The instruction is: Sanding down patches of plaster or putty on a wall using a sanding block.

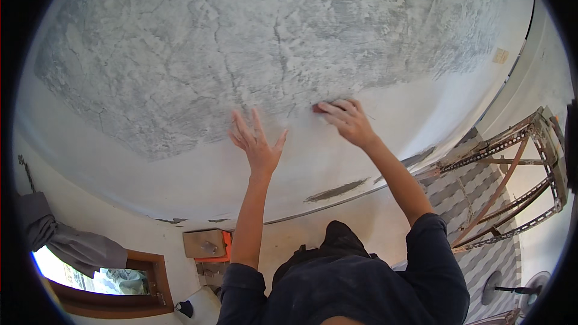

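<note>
Before me stands a wall (316, 45) whose upper part is rough, grey and cracked, with smoother white paint (216, 167) below. My left hand (255, 144) is spread with its fingers apart, its fingertips at the lower border of the grey patch; nothing is in it. To the right, my right hand (350, 119) grips a small reddish-brown block (318, 108) against the wall, near that same border. The fingers cover most of the block, so its exact kind cannot be told. Whitish dust coats the fingers of both hands.
A rusty perforated-metal frame (510, 185) stands at right, over grey-patterned tiles (485, 275). At lower left are a wood-framed window (156, 275), a knotted grey curtain (86, 243) and a cardboard box (203, 243). A dark damaged strip (336, 190) marks the wall's lower part.
</note>
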Available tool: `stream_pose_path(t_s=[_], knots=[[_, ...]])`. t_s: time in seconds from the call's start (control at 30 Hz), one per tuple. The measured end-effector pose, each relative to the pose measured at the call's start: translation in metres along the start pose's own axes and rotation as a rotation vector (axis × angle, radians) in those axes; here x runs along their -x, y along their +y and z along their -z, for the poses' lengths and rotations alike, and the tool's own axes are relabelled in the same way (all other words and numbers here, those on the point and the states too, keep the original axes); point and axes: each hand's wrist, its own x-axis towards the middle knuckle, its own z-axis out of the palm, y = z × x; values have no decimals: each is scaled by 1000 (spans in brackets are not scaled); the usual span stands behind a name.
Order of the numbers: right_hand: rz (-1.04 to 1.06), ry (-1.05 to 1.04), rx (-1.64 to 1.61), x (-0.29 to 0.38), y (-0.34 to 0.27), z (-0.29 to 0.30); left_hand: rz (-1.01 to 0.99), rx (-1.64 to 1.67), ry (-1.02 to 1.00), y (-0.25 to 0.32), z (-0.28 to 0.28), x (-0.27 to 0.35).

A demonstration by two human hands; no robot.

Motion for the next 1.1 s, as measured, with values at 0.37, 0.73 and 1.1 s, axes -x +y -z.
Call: stream_pose_path(t_s=[0.37,0.73,1.1], knots=[[-9,51,15,17,35,20,-137,37,-43,85,-21,-31],[-83,43,81,86,135,90,-190,-123,-96,111,-52,-51],[-42,35,-32,94,131,76,-149,-19,-4,165,-43,-44]])
